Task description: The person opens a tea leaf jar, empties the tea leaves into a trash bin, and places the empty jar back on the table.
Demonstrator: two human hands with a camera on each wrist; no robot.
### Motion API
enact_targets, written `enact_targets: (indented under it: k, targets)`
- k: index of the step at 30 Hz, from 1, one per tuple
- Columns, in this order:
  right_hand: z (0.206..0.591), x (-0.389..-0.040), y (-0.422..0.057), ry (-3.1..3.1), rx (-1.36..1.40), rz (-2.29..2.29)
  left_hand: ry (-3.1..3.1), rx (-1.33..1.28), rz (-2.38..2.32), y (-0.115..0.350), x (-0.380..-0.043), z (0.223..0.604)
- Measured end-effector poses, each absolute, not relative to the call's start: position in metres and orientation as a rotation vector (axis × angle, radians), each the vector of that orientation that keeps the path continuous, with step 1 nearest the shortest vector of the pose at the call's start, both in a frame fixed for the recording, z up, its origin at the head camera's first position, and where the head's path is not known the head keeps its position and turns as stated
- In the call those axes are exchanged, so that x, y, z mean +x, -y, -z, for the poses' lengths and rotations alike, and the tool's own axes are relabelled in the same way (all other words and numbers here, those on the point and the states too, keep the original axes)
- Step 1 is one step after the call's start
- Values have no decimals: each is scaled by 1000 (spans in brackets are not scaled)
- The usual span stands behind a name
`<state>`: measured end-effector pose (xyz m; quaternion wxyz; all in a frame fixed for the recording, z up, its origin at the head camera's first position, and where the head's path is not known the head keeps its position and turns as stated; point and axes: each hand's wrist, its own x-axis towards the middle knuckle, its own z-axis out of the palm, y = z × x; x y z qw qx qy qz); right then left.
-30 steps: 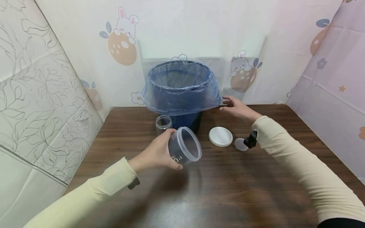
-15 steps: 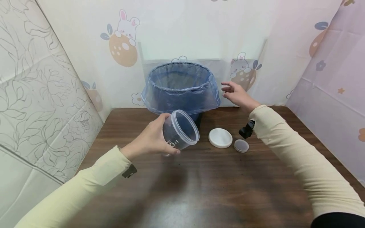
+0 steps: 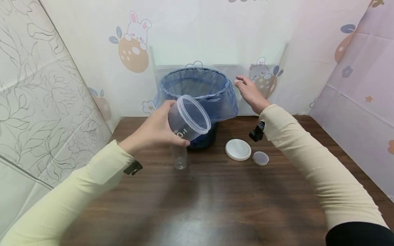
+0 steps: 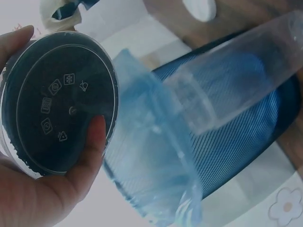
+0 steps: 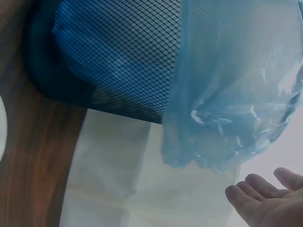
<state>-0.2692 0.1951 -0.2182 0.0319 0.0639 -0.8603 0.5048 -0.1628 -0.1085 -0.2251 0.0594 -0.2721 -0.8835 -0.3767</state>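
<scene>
My left hand (image 3: pixel 152 130) grips a clear plastic tub (image 3: pixel 178 119) from its left side and holds it above the table, before the bin. The tub is tilted, mouth up and to the right; its round base (image 4: pixel 61 104) shows moulded symbols in the left wrist view. Below it a narrower clear jar (image 3: pixel 180 160) stands on the table, its top hidden by the tub and hand. My right hand (image 3: pixel 250 94) is raised beside the bin's right rim, fingers loosely extended, holding nothing. A blue bag (image 3: pixel 220 107) lines the dark mesh bin (image 3: pixel 203 140) and hangs over its rim.
On the brown wooden table (image 3: pixel 215 205) a white round lid (image 3: pixel 238 149) and a smaller clear lid (image 3: pixel 260 158) lie to the bin's right. Patterned cloth walls (image 3: pixel 307 68) stand behind and at both sides.
My left hand has lifted the tub up toward the bin's rim and slightly left, uncovering the lower part of the jar. My right hand has risen along the bin's right side.
</scene>
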Motion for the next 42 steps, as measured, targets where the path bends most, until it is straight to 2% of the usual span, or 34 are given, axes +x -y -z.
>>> enact_targets:
  k: [12, 22, 42]
  targets:
    - [207, -284, -188, 2702, 200, -1481, 2580, -771, 1196, 109, -189, 187]
    - [209, -295, -170, 2739, 234, -1473, 2681, -639, 995, 104, -215, 156]
    - [211, -317, -148, 2778, 147, -1431, 2721, -685, 814, 103, -264, 143]
